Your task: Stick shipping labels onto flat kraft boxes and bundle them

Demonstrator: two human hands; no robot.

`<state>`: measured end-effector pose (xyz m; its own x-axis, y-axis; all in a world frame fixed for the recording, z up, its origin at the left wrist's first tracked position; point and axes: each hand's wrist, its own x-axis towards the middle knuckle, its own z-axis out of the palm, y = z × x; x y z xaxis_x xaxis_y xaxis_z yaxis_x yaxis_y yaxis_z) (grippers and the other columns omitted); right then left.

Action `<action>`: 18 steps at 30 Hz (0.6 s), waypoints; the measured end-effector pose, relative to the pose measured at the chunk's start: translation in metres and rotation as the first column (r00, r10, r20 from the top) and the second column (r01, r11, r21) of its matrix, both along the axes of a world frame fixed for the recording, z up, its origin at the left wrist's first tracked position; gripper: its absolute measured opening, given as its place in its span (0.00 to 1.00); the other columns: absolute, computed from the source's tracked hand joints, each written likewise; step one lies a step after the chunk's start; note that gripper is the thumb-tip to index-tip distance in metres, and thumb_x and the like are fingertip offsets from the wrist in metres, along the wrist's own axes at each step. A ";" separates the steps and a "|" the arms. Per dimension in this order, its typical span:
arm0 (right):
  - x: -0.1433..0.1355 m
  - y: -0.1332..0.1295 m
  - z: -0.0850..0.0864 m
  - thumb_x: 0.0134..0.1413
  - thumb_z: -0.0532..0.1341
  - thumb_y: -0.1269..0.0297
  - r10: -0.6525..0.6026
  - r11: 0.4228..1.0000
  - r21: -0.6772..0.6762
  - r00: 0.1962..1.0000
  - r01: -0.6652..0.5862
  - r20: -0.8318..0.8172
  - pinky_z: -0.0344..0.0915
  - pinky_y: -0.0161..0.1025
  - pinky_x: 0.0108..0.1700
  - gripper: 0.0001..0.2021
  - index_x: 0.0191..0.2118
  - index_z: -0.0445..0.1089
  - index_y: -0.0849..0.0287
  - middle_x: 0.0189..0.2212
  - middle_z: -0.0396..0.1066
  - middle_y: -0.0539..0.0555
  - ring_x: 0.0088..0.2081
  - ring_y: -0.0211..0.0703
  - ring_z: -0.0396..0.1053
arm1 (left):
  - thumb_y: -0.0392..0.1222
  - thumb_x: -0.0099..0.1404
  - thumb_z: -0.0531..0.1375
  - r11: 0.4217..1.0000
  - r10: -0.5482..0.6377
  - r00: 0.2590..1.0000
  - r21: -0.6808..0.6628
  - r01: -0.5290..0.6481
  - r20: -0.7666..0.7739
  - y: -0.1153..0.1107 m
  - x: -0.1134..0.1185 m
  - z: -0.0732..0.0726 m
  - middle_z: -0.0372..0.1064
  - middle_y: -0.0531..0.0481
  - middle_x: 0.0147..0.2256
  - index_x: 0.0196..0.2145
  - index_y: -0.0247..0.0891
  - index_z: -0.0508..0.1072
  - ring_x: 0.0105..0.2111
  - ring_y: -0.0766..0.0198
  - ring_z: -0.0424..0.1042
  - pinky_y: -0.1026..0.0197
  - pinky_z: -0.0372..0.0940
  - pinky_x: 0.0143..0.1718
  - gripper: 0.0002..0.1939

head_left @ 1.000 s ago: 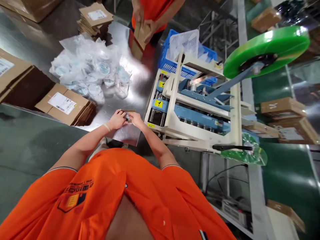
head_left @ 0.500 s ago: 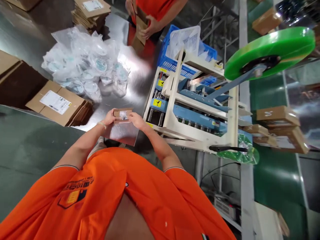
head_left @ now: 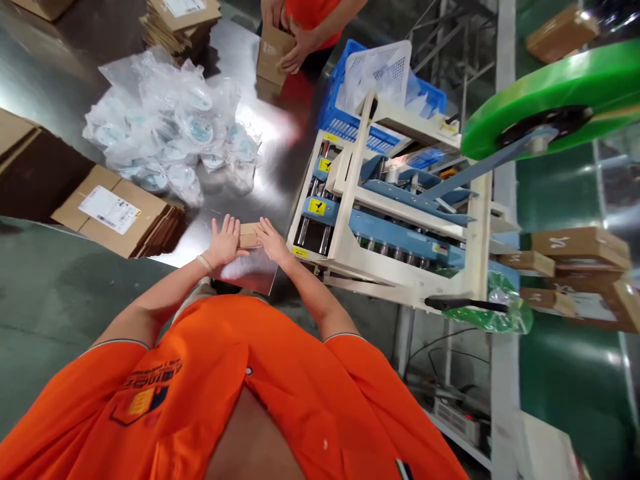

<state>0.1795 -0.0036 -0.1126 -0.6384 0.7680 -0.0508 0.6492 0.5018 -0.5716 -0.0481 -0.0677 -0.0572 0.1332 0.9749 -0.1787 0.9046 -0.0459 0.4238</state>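
A small brown cardboard box (head_left: 249, 235), its top flaps folded over, sits near the front edge of the metal table (head_left: 220, 207). My left hand (head_left: 225, 241) lies at its left end, fingers stretched out and the thumb along the near side. Against the right end rests my right hand (head_left: 271, 240), its fingers straight and flat over the box's corner. What the box contains is hidden under the flaps. Behind my left hand is a heap of clear plastic bags (head_left: 175, 127) with round pale items inside.
Flattened cartons (head_left: 130, 207) with a label stack at left; more cartons (head_left: 185, 27) lie behind. A roller machine (head_left: 370, 227) with a green tape roll (head_left: 560, 100) stands at right, near a blue crate (head_left: 335, 100). Across the table, a co-worker's hands (head_left: 297, 50) hold a carton.
The box was open with a small bagged item showing; its flaps are now folded over. My left hand's fingers have straightened. The co-worker's carton has shifted, and the view has turned slightly.
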 end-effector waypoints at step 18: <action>0.034 -0.071 0.010 0.66 0.66 0.74 -0.332 0.937 -0.112 0.943 0.331 0.012 0.58 0.61 0.78 0.36 0.77 0.62 0.59 0.79 0.50 0.70 0.80 0.63 0.51 | 0.54 0.75 0.61 0.985 -0.092 0.975 0.123 0.118 -0.202 0.165 0.033 -0.027 0.64 0.15 0.64 0.73 0.14 0.58 0.66 0.31 0.63 0.39 0.59 0.67 0.44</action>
<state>0.2139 -0.0750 -0.1021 -0.3490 0.9260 -0.1440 0.7636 0.1920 -0.6165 -0.0147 0.0975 -0.0840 0.2116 0.9740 -0.0808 0.9561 -0.1891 0.2239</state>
